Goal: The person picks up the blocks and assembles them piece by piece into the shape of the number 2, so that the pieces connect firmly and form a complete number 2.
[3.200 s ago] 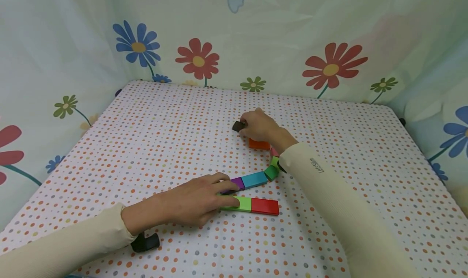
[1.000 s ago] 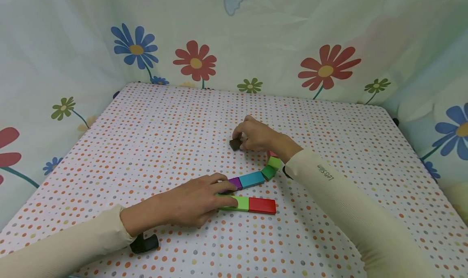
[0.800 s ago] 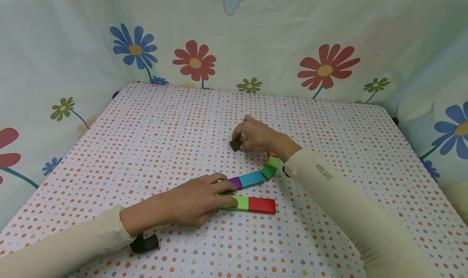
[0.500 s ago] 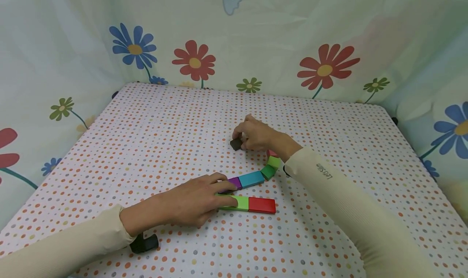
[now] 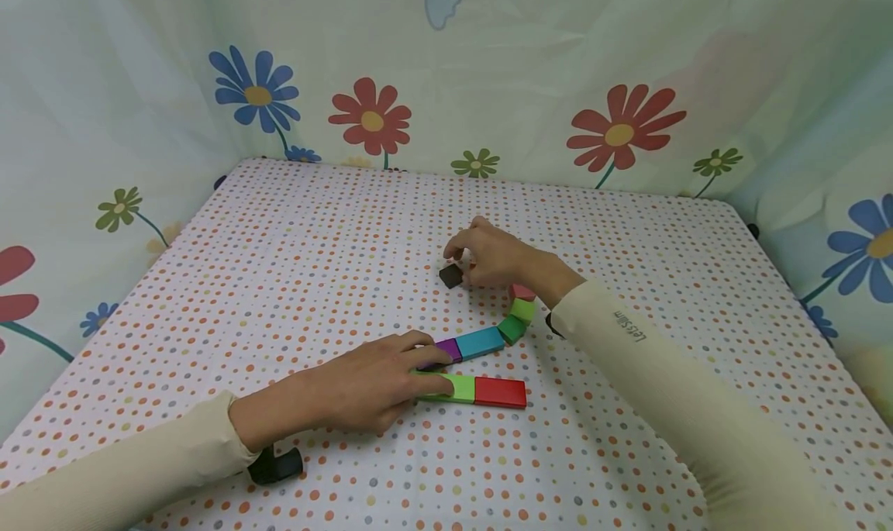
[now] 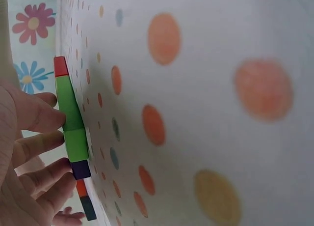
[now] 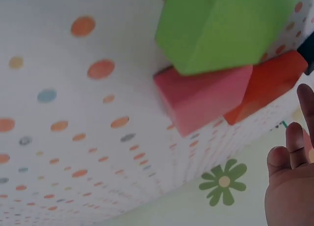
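Observation:
In the head view my right hand (image 5: 491, 253) hovers at a small black block (image 5: 451, 275), its fingers spread just above and beside it. My left hand (image 5: 373, 380) lies relaxed, fingertips resting on a purple block (image 5: 448, 350) and a light green block (image 5: 460, 388). A blue block (image 5: 480, 343) adjoins the purple one. From there a dark green block (image 5: 512, 329), a lime block (image 5: 523, 309) and a pink block (image 5: 520, 291) curve away. An orange block (image 7: 270, 86), hidden by my hand in the head view, shows between pink and black in the right wrist view.
A red block (image 5: 500, 392) ends the nearer row, beside the light green block. The dotted cloth (image 5: 314, 267) covers the table. Flowered curtains (image 5: 516, 66) stand behind it and at both sides. A black wrist strap (image 5: 275, 467) hangs under my left wrist.
Over three seconds my right hand brought the black block nearer, to the left of the orange block's place. In the last half second its fingers have lifted off it. My left hand stays put.

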{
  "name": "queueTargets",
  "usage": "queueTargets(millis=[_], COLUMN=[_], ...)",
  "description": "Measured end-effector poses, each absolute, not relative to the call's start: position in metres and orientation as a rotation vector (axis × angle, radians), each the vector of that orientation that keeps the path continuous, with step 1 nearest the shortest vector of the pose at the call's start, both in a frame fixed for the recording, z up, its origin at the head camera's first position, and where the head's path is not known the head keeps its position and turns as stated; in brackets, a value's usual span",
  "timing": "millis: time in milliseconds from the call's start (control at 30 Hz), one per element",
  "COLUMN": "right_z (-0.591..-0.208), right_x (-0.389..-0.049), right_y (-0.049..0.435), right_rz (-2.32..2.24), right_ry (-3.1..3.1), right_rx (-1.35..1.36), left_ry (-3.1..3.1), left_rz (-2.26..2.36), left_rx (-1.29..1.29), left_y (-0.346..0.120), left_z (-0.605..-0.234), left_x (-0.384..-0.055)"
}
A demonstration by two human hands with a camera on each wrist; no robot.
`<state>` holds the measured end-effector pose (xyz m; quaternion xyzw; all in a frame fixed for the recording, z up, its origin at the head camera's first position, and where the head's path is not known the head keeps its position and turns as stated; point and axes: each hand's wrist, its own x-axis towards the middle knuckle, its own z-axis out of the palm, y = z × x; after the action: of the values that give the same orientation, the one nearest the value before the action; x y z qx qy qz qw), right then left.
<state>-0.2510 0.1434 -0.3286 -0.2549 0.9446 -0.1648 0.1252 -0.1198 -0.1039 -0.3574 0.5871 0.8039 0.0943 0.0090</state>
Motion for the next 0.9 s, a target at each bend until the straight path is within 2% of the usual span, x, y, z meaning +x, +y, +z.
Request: queueTargets(millis=[433,633,900], right_z=[-0.312,-0.313,-0.321], right_x=[-0.24,-0.214,-0.162], right_y=[0.172,0.18,0.19], right_rz=[-0.438,-0.393,-0.365], right_ry=[2.815,2.886,3.134], right_rx=[-0.773,-0.814,-0.929], left_ry=[2.421,2.437,2.625], left_rz=[0.516,0.6,0.745], left_rx=[1.624,1.665,1.82], left_y=[-0.112,-0.114,-0.114], left_z=[-0.355,-0.351,-0.345], left_x=[-0.125,-0.127,-0.132])
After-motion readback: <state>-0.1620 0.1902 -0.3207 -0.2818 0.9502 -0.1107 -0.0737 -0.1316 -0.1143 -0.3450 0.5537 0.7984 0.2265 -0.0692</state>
